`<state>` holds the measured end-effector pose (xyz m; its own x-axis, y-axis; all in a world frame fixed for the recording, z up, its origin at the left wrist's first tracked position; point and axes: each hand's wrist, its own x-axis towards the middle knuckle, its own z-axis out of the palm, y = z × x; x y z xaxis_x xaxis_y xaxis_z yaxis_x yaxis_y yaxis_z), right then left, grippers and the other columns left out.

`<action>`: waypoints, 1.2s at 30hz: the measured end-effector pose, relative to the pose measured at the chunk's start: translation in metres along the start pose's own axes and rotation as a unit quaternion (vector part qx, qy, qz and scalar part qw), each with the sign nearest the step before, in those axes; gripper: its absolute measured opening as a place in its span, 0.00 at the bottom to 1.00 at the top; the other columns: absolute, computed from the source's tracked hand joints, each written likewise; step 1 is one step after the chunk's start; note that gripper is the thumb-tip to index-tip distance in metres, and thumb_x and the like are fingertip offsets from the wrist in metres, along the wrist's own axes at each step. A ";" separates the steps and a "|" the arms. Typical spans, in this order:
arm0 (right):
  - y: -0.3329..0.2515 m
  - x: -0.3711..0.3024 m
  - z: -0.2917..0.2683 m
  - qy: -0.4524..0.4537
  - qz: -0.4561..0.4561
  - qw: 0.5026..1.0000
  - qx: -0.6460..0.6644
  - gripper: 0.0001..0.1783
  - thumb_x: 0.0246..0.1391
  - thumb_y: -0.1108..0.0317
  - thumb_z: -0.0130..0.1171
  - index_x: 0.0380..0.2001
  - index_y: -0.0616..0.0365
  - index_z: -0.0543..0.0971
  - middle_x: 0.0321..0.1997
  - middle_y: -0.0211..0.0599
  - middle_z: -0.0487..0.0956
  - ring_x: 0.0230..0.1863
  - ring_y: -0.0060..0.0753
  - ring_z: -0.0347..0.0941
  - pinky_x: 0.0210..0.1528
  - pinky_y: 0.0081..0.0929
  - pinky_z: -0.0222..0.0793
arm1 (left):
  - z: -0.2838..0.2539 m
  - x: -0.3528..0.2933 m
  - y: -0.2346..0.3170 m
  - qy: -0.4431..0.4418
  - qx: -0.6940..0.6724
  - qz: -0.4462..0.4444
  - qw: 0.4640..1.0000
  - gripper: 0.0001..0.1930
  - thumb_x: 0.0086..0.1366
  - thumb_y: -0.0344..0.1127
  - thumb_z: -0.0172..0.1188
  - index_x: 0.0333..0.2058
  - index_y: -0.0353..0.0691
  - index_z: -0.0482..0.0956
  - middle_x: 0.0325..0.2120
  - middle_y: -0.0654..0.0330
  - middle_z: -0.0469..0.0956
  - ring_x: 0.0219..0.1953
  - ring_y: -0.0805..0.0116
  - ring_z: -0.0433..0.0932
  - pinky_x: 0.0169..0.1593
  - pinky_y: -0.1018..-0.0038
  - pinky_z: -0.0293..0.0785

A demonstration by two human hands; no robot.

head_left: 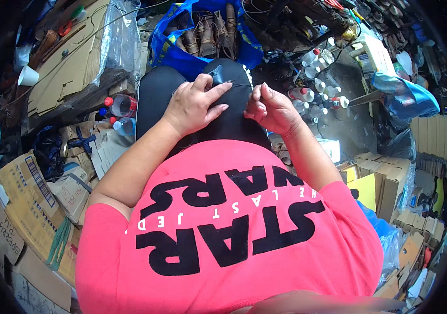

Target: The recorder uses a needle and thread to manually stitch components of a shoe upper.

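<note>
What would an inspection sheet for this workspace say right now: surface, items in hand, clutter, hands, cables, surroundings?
Surface: the person's lap in dark clothing, under both hands.
Items in hand: small dark piece at the left fingers; a thin dark strand runs from it toward the right hand.
Clutter: bottles to the right; more bottles and a white cup to the left.
Hands: left hand holds the piece; right hand curled, grip unclear.
Cables: wire-like line at upper left; connection unclear.
Surroundings: blue bag ahead with brown boot-like items; cartons left; more cartons right.
</note>
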<state>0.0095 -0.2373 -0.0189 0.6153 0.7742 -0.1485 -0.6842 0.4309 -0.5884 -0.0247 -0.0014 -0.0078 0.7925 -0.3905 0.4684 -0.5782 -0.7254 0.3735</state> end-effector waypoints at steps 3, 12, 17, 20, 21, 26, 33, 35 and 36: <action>0.001 0.000 0.006 0.022 0.020 0.999 0.016 0.20 0.62 0.49 0.45 0.35 0.55 0.74 0.23 0.27 0.70 0.23 0.19 0.61 0.37 0.24 0.62 | -0.007 0.006 0.008 -0.037 -0.019 -0.013 0.999 0.22 0.52 0.43 0.66 0.46 0.44 0.77 0.31 0.57 0.69 0.30 0.61 0.73 0.35 0.67 0.71; 0.006 0.002 0.039 -0.008 0.138 0.971 -0.193 0.15 0.63 0.55 0.48 0.35 0.55 0.72 0.26 0.23 0.68 0.27 0.17 0.63 0.30 0.15 0.60 | -0.029 0.010 0.035 -0.016 -0.339 -0.119 0.933 0.19 0.46 0.35 0.73 0.35 0.37 0.77 0.24 0.63 0.74 0.25 0.79 0.70 0.29 0.80 0.67; 0.009 0.003 0.045 -0.018 0.171 0.967 -0.190 0.10 0.62 0.60 0.49 0.37 0.55 0.71 0.28 0.23 0.70 0.28 0.15 0.63 0.31 0.13 0.60 | -0.030 0.006 0.037 -0.131 -0.510 -0.199 0.827 0.07 0.54 0.26 0.65 0.30 0.33 0.77 0.25 0.60 0.78 0.29 0.77 0.76 0.34 0.80 0.73; 0.008 0.004 0.044 -0.054 0.190 0.955 -0.223 0.10 0.62 0.60 0.50 0.37 0.56 0.73 0.31 0.23 0.72 0.29 0.14 0.63 0.32 0.12 0.60 | -0.030 0.002 0.034 -0.182 -0.630 -0.262 0.708 0.04 0.56 0.24 0.63 0.30 0.33 0.77 0.26 0.60 0.79 0.30 0.75 0.78 0.35 0.79 0.74; 0.008 0.004 0.043 -0.068 0.199 0.947 -0.244 0.11 0.61 0.59 0.51 0.37 0.56 0.74 0.32 0.23 0.73 0.29 0.14 0.63 0.33 0.11 0.59 | -0.030 0.001 0.032 -0.197 -0.653 -0.264 0.682 0.03 0.56 0.24 0.62 0.30 0.33 0.77 0.26 0.59 0.79 0.31 0.74 0.78 0.36 0.78 0.75; 0.005 0.005 0.045 -0.089 0.212 0.929 -0.291 0.15 0.60 0.56 0.53 0.38 0.57 0.76 0.32 0.21 0.73 0.31 0.14 0.64 0.34 0.12 0.59 | -0.029 -0.002 0.021 -0.239 -0.682 -0.260 0.640 0.05 0.58 0.27 0.61 0.32 0.32 0.79 0.28 0.58 0.80 0.31 0.74 0.78 0.39 0.78 0.74; -0.008 0.018 0.042 0.119 0.070 0.806 -0.576 0.17 0.55 0.56 0.59 0.29 0.62 0.76 0.25 0.25 0.73 0.28 0.14 0.64 0.30 0.17 0.61 | -0.022 -0.008 0.001 -0.087 -0.415 -0.254 0.869 0.09 0.62 0.31 0.58 0.38 0.33 0.80 0.32 0.60 0.80 0.36 0.74 0.77 0.43 0.78 0.71; -0.008 0.027 0.040 0.202 -0.019 0.712 -0.672 0.22 0.49 0.52 0.64 0.26 0.64 0.78 0.22 0.39 0.77 0.26 0.26 0.73 0.30 0.26 0.69 | -0.018 -0.009 -0.004 -0.041 -0.340 -0.242 0.908 0.10 0.60 0.33 0.60 0.38 0.34 0.80 0.31 0.59 0.80 0.35 0.72 0.77 0.42 0.77 0.71; -0.008 0.031 0.040 0.191 -0.032 0.718 -0.669 0.22 0.49 0.52 0.64 0.26 0.64 0.78 0.22 0.39 0.77 0.26 0.26 0.73 0.30 0.26 0.69 | -0.016 -0.010 -0.005 -0.022 -0.266 -0.232 0.935 0.11 0.57 0.34 0.63 0.37 0.35 0.80 0.31 0.58 0.79 0.35 0.70 0.77 0.42 0.76 0.72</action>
<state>0.0183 -0.1978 0.0125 0.8655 0.4798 -0.1436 0.1816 -0.5680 -0.8028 -0.0325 0.0151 -0.0013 0.9826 -0.1351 0.1273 -0.1748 -0.4421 0.8798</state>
